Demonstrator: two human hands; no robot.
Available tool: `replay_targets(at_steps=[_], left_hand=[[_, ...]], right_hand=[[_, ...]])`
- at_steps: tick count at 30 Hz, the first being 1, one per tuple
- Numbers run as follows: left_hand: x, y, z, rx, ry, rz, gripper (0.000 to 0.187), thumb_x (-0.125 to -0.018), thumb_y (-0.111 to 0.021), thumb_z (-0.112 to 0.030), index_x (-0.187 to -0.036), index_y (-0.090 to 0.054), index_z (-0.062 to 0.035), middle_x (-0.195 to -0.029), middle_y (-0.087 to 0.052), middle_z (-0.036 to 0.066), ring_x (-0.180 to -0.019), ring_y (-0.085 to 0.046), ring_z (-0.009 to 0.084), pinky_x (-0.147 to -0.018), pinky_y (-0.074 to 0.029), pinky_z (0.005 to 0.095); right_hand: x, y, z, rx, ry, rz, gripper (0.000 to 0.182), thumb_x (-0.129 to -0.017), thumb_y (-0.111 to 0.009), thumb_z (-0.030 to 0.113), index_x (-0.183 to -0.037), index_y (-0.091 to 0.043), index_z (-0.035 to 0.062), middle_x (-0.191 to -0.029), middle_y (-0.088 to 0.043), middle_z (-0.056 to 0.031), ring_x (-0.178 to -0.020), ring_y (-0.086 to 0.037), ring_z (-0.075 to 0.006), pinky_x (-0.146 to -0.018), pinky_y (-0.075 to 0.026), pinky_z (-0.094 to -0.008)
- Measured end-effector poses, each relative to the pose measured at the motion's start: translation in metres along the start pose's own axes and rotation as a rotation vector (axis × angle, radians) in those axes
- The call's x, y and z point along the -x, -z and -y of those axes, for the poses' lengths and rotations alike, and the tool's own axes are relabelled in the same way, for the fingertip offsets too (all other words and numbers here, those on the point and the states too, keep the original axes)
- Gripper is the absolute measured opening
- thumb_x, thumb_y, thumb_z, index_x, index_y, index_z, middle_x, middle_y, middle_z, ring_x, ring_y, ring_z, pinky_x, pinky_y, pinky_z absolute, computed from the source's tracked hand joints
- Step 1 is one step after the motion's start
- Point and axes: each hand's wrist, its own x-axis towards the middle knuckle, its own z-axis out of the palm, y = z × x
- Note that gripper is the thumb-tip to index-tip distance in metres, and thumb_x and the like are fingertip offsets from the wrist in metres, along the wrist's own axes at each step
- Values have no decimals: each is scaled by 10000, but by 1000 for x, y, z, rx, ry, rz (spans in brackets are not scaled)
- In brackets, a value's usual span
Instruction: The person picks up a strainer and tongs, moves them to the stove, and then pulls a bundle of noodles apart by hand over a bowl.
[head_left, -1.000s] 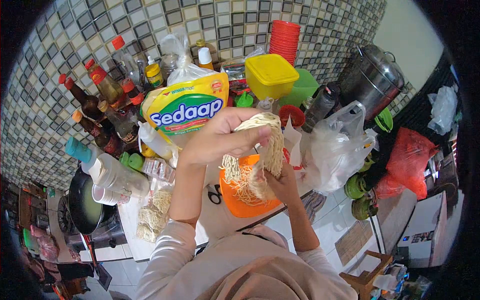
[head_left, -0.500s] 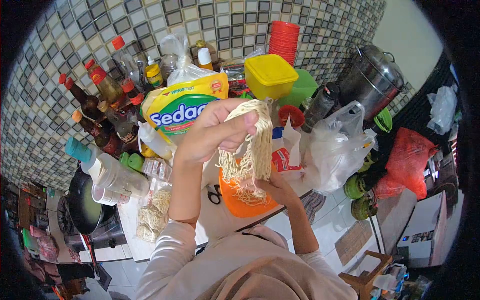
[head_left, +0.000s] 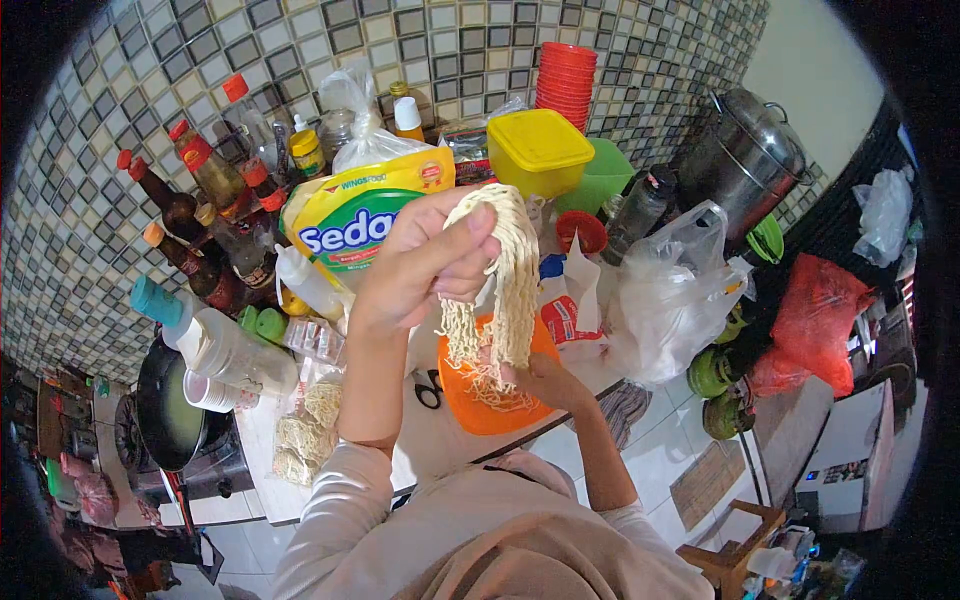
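Observation:
A hank of pale noodles (head_left: 515, 265) hangs from my left hand (head_left: 425, 255), whose fingers and thumb are closed on its top. Below, my right hand (head_left: 548, 383) is at the lower ends of the strands, with its fingers pressed against them. Under both hands lies an orange tray (head_left: 470, 412) with loose noodles in it. Black scissor handles (head_left: 429, 390) rest just left of the tray. Farther left, a clear bag of noodles (head_left: 303, 440) lies on the white tabletop (head_left: 385, 445).
Sauce bottles (head_left: 215, 175) and a yellow-green Sedaap pack (head_left: 350, 225) stand behind. A dark wok (head_left: 170, 405) is at the left. To the right are a yellow box (head_left: 540, 150), a white plastic bag (head_left: 675, 310) and a steel pot (head_left: 745, 150).
The noodles and my left hand have shifted slightly left and up. My right hand has moved a little, and more of its back now shows beside the strands.

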Motion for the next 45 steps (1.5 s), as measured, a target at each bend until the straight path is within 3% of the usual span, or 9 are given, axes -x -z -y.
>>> replay_targets(at_steps=[6,9,12,14,21,29,35,41,45], left_hand=[[-5,-5,2,120,-33,-46,277,-865,-417,-307,-736,-439,-63,-475,-277,-57,-366,-219,24,-341,-170,172],[-6,-2,4,171,-14,-67,318,-873,-378,-346,-724,-430,-70,-471,-271,-55,-362,-227,29,-342,-175,175],[-7,0,8,228,17,-53,339,-874,-363,-367,-723,-430,-71,-470,-275,-52,-360,-233,32,-345,-182,176],[-7,-2,11,253,42,-63,344,-874,-359,-372,-721,-428,-71,-470,-277,-51,-360,-234,33,-347,-185,178],[-7,-3,23,234,106,-93,360,-866,-374,-386,-700,-424,-70,-470,-281,-52,-355,-227,34,-342,-189,175],[-5,-6,26,178,137,-153,338,-862,-396,-377,-712,-413,-75,-470,-266,-59,-349,-215,27,-330,-172,167],[-1,-6,23,166,141,-211,324,-863,-397,-376,-687,-358,-106,-459,-260,-52,-342,-210,38,-335,-168,182],[2,-6,21,150,132,-237,320,-855,-411,-384,-695,-342,-115,-455,-251,-49,-346,-214,43,-342,-173,191],[1,-7,22,117,160,-245,323,-853,-414,-386,-694,-344,-115,-453,-245,-51,-346,-211,43,-344,-172,191]], right_hand=[[-3,-1,3,70,-19,87,370,-844,-439,304,-1068,-478,11,-936,-566,-141,-855,-542,-215,-745,-406,-315],[-5,7,-11,199,-152,160,357,-838,-447,283,-1060,-472,5,-910,-566,-157,-859,-547,-232,-762,-407,-316],[0,11,-11,267,-91,123,343,-817,-498,274,-1029,-483,5,-914,-559,-106,-848,-515,-173,-773,-390,-302],[5,12,-8,319,171,10,434,-797,-513,282,-1118,-419,6,-1075,-476,-189,-1012,-467,-255,-874,-340,-326],[14,28,69,241,420,-183,515,-749,-580,232,-1178,-378,31,-1207,-368,-152,-1129,-337,-284,-951,-237,-370],[-5,25,96,-108,588,-336,398,-765,-560,163,-1114,-417,36,-1129,-427,-97,-1019,-431,-176,-807,-379,-309],[-8,24,116,-215,578,-367,273,-773,-560,110,-1019,-484,18,-907,-547,-39,-826,-511,-111,-752,-393,-239],[-8,32,109,-234,616,-581,123,-763,-569,91,-846,-506,27,-713,-505,12,-682,-459,-63,-642,-374,-203],[-8,35,110,-362,585,-597,116,-767,-558,92,-838,-478,49,-758,-474,24,-711,-427,-50,-641,-347,-190]])
